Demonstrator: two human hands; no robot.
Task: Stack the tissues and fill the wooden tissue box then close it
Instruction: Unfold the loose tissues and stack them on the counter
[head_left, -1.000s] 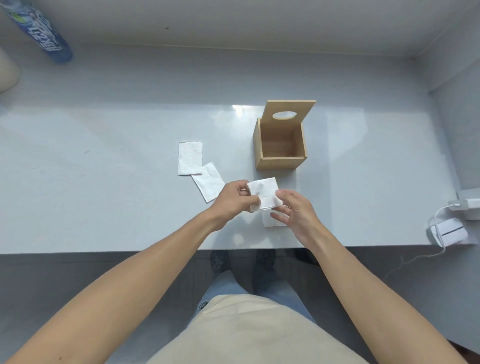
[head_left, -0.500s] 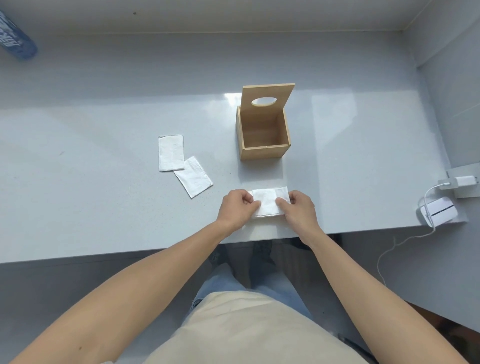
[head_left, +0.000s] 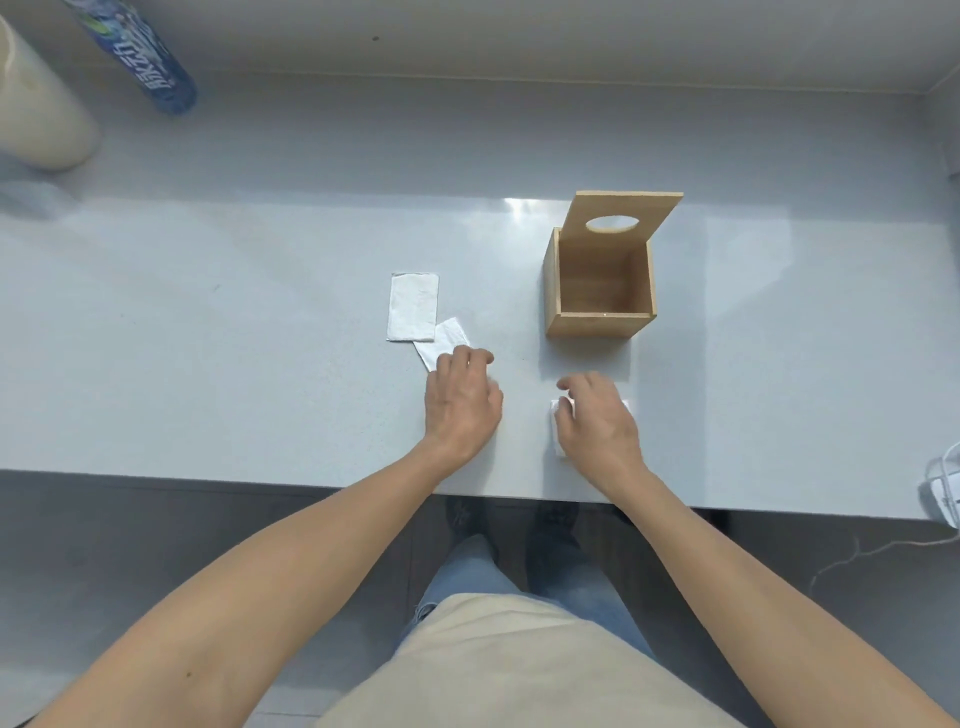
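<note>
We press our right hand (head_left: 597, 421) flat on the folded white tissue (head_left: 557, 447); our left hand (head_left: 462, 400), fingers spread, should slide the angled white tissue (head_left: 441, 343) beneath it squarely.

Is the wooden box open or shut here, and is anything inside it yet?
Open and empty. The lid of the wooden box stands upright at the back, and only bare wood shows inside.

The right hand (head_left: 597, 423) hides most of a tissue (head_left: 555, 410); the bottle (head_left: 143, 57) is cropped.
</note>
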